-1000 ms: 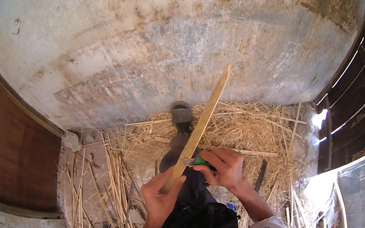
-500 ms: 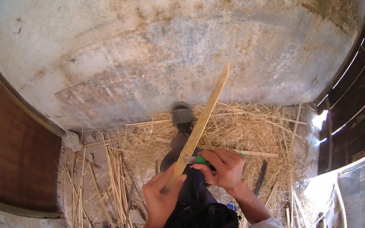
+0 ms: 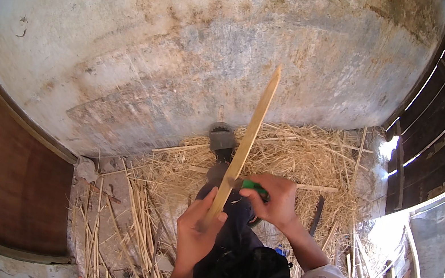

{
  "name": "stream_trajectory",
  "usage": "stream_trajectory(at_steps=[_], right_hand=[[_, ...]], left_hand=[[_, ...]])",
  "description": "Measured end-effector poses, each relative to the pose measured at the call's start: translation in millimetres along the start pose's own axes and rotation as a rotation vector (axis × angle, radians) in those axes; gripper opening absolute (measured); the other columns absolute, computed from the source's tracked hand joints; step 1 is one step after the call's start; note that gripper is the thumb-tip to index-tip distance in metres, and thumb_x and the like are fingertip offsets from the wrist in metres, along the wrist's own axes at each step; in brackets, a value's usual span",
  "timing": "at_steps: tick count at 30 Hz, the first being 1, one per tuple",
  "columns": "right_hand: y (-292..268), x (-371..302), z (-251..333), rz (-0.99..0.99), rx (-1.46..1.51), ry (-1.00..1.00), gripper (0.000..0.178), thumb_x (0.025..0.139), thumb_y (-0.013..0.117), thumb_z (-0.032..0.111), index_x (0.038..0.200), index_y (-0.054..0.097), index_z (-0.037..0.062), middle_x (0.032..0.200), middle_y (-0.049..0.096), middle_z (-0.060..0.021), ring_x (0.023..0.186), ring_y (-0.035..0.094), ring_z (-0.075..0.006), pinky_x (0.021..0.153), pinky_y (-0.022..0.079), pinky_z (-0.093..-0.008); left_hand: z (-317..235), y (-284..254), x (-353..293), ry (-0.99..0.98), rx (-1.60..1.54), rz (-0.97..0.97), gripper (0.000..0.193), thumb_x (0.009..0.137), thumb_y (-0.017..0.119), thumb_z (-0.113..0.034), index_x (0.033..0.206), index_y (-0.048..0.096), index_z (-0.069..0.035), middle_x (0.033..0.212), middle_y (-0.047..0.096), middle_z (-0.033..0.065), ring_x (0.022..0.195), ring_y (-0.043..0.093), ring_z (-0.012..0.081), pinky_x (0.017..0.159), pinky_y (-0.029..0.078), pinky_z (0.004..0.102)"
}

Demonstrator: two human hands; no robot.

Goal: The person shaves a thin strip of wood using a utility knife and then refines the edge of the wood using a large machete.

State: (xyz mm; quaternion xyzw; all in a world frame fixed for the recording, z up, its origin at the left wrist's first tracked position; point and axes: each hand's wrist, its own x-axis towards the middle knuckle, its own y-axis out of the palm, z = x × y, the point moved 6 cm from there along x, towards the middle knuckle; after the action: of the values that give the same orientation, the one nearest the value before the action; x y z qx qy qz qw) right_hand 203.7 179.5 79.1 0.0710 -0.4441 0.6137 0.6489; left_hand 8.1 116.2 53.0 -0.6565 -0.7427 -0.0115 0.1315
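Note:
A long, flat, yellowish bamboo strip slants up and away from my lap, its far end cut to a point. Its near end is gripped by my left hand, thumb on one side and fingers on the other. My right hand is closed around the green handle of a small knife. The knife's short blade, partly blurred, meets the strip's right edge just beyond my left hand. My right fingers hide much of the handle.
Loose straw and shavings cover the floor ahead. Thin sticks lie to the left, and a dark, flat, blade-like piece to the right. A stained wall rises in front; a brown panel stands at left.
The bamboo strip and my left hand have shifted slightly forward. My right hand has moved a little nearer my body, and the knife has moved slightly farther along the strip.

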Motion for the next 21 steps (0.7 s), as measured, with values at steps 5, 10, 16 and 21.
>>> stream_trajectory(at_steps=[5,10,16,21], right_hand=[[-17.3,13.3,-22.4,-0.046,0.105,0.219,0.029,0.093,0.080,0.028,0.103,0.073,0.0019,0.078,0.070,-0.0127,0.062,0.067,-0.0253,0.059,0.051,-0.0339],[-28.0,18.3,-30.7,-0.094,0.078,0.258,0.025,0.096,0.077,0.025,0.102,0.071,0.0015,0.075,0.067,-0.0102,0.062,0.063,-0.0193,0.059,0.048,-0.0325],[-23.6,16.6,-50.1,-0.031,0.251,0.270,0.022,0.097,0.076,0.022,0.104,0.071,0.0018,0.073,0.061,-0.0060,0.064,0.051,-0.0111,0.059,0.044,-0.0291],[-28.0,13.2,-42.7,0.054,0.214,0.239,0.023,0.094,0.079,0.020,0.104,0.071,0.0013,0.078,0.066,-0.0089,0.067,0.060,-0.0155,0.061,0.048,-0.0307]], left_hand=[[12.5,3.2,-10.6,-0.378,-0.321,0.286,0.047,0.097,0.069,0.001,0.144,0.060,0.001,0.093,0.069,0.0051,0.070,0.059,0.0090,0.062,0.049,0.0255],[21.1,1.1,-17.3,-0.421,-0.320,0.326,0.037,0.100,0.066,-0.004,0.137,0.063,0.002,0.090,0.068,0.0049,0.064,0.055,0.0073,0.056,0.045,0.0239],[27.7,3.1,-22.2,-0.453,-0.360,0.321,0.026,0.102,0.066,-0.009,0.126,0.064,0.000,0.080,0.061,0.0010,0.061,0.054,0.0054,0.054,0.042,0.0220],[29.0,8.7,-24.4,-0.399,-0.385,0.386,0.016,0.104,0.064,-0.013,0.117,0.062,-0.003,0.079,0.059,0.0001,0.061,0.054,0.0055,0.053,0.041,0.0217]])
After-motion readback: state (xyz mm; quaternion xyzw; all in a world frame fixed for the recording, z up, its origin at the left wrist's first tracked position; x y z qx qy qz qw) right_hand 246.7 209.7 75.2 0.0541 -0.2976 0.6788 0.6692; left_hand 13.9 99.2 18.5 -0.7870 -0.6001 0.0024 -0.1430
